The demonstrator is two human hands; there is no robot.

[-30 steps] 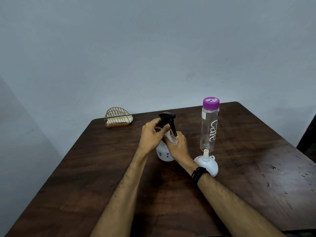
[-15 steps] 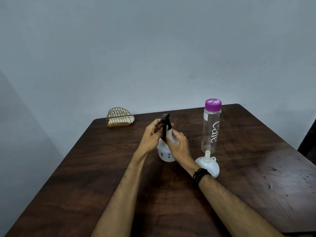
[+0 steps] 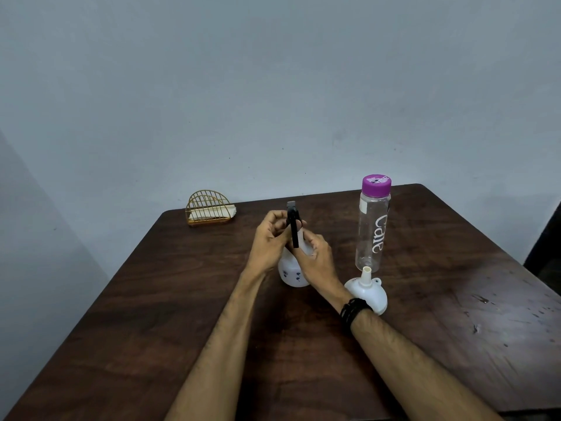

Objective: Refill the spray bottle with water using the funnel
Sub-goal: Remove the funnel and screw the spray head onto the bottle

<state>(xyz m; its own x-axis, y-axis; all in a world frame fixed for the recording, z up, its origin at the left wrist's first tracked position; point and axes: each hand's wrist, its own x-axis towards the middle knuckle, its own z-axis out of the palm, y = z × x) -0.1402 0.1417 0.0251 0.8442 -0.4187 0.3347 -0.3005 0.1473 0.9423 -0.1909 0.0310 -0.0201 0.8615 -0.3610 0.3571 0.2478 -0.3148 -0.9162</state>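
A small white spray bottle [image 3: 290, 274] with a black trigger head [image 3: 293, 223] stands on the dark wooden table [image 3: 151, 299] at the middle. My left hand [image 3: 268, 240] grips the black head from the left. My right hand [image 3: 317, 259] holds the bottle's white body from the right. A white funnel [image 3: 368, 291] lies upside down on the table just right of my right wrist, spout up. Behind it stands a clear water bottle [image 3: 372, 226] with a purple cap, upright and closed.
A gold wire holder [image 3: 209, 209] with white napkins sits at the table's far left corner by the wall. The table's right part has small dark marks [image 3: 485, 311]. A dark object edge shows at the far right [image 3: 546, 238].
The black trigger head has turned under my left hand, from pointing sideways to edge-on toward me. Both hands stay on the spray bottle; funnel and water bottle are unmoved.
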